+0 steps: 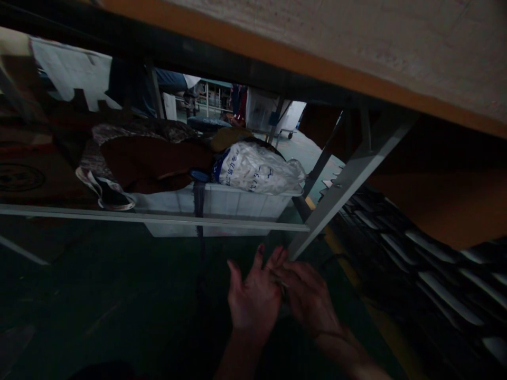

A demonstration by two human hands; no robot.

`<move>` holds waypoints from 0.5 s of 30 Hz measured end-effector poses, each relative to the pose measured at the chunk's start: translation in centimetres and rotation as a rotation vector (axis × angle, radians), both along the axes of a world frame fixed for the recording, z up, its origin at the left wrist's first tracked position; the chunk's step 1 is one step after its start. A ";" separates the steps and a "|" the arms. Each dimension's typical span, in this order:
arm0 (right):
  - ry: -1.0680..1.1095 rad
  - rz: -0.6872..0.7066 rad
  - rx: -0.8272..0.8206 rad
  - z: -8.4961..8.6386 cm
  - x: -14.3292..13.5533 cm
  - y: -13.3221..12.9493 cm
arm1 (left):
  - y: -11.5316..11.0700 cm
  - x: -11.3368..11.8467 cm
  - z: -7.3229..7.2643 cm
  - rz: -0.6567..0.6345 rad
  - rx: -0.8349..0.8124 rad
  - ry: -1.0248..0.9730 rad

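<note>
My left hand (256, 295) is raised low in the middle of the head view, palm showing, thumb and fingers apart, with a dark mark on one fingertip. Against its outer fingers lies my right hand (307, 293), whose fingers overlap them. A small thing between the two hands is too dim to make out. Beyond them, under the table, a white plastic bin (237, 203) holds dark brown cloth (154, 161) and a clear plastic bag (259, 169) with blue print.
Above is the table's orange-edged top (277, 55). A metal leg (344, 184) and a low crossbar (158, 217) frame the bin. Stacked dark slatted items (428, 264) stand at the right, a cardboard box (24, 169) at the left.
</note>
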State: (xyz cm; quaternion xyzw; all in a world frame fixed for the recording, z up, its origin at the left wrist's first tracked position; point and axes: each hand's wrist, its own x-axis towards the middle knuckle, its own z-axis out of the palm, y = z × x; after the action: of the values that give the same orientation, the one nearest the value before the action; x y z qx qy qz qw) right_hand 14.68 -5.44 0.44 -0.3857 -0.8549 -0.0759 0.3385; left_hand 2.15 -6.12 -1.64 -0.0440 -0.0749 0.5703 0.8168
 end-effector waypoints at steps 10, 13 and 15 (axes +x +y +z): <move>0.050 -0.077 0.001 0.2 0.0 0.2 | -0.1 0.8 0.2 0.024 0.005 0.031; 0.096 -0.102 -0.046 0.1 -0.1 0.3 | -0.1 0.9 0.4 0.025 -0.006 0.054; 0.089 -0.018 -0.099 0.0 -0.2 0.2 | 0.0 0.9 0.4 0.048 -0.031 0.067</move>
State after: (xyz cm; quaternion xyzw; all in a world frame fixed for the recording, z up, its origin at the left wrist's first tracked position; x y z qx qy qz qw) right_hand 14.46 -5.24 0.40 -0.4127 -0.8381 -0.0193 0.3561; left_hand 3.02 -6.12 -1.23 -0.0357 -0.0394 0.5920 0.8042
